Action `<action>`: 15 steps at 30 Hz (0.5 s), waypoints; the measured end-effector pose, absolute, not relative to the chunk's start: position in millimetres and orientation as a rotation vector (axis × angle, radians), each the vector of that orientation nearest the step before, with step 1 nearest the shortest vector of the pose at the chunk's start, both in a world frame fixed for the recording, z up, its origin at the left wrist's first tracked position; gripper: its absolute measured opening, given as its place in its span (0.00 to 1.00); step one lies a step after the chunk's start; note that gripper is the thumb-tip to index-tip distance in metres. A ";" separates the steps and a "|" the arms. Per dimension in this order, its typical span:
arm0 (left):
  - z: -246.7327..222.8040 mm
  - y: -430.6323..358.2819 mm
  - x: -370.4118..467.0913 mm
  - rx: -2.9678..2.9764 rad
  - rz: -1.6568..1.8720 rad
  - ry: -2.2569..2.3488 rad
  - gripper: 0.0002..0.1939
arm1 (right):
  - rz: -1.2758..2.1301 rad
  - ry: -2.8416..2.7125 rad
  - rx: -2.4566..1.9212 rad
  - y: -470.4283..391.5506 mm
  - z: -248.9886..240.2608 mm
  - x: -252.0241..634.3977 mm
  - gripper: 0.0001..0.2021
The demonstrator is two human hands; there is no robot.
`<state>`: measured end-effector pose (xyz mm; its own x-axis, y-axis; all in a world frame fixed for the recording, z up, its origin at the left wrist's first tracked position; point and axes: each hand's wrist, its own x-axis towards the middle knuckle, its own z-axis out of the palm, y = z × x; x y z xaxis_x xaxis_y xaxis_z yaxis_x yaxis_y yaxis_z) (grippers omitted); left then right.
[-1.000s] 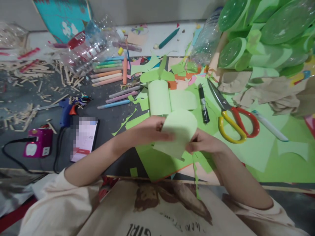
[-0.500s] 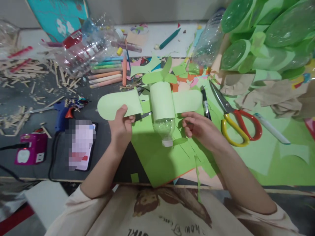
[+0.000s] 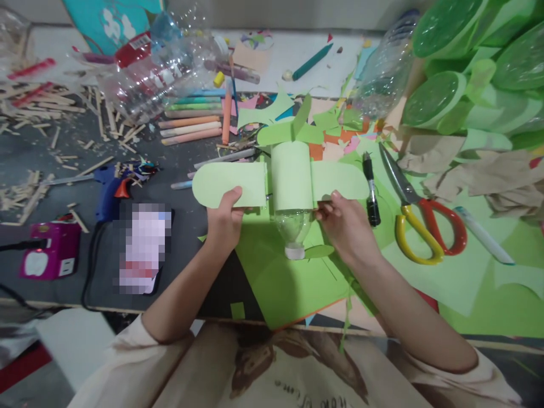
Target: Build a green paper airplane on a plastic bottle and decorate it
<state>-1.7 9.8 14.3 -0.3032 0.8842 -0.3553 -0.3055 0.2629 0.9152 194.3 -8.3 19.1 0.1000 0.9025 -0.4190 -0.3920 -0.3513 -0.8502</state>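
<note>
A clear plastic bottle (image 3: 293, 224), wrapped in a pale green paper sleeve (image 3: 291, 175), lies with its white cap toward me. Green leaf-shaped paper pieces (image 3: 276, 132) stand at its far end. My left hand (image 3: 227, 218) pinches a round-ended pale green paper wing (image 3: 216, 184), thumb on top, fingers underneath. A narrow gap separates that wing's straight edge from the sleeve. On the other side a matching right paper wing (image 3: 340, 180) sits against the sleeve. My right hand (image 3: 351, 226) grips its lower edge, thumb on top and the other fingers curled beneath beside the bottle.
To the right lie scissors (image 3: 420, 218), a black pen (image 3: 371, 192) and crumpled brown paper (image 3: 463, 167). A blue glue gun (image 3: 106, 187), a phone (image 3: 144, 249) and a magenta box (image 3: 53, 249) are at the left. Green paper sheets (image 3: 272, 283) spread beneath the bottle.
The left wing has moved right, closer to the sleeve, with my left hand on it. My right thumb has come onto the right wing. The whole view has shifted slightly.
</note>
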 end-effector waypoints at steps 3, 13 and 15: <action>11.4 9.6 1.4 0.522 1.367 1.321 0.19 | 1.457 -0.715 -1.361 -6.4 9.1 192.6 0.21; 17.3 6.0 -9.1 0.713 1.289 1.475 0.15 | 1.406 -0.723 -1.347 -19.9 -0.4 195.0 0.16; 18.0 4.6 -8.7 0.701 1.260 1.489 0.14 | 1.404 -0.764 -1.370 -25.0 -1.7 197.4 0.16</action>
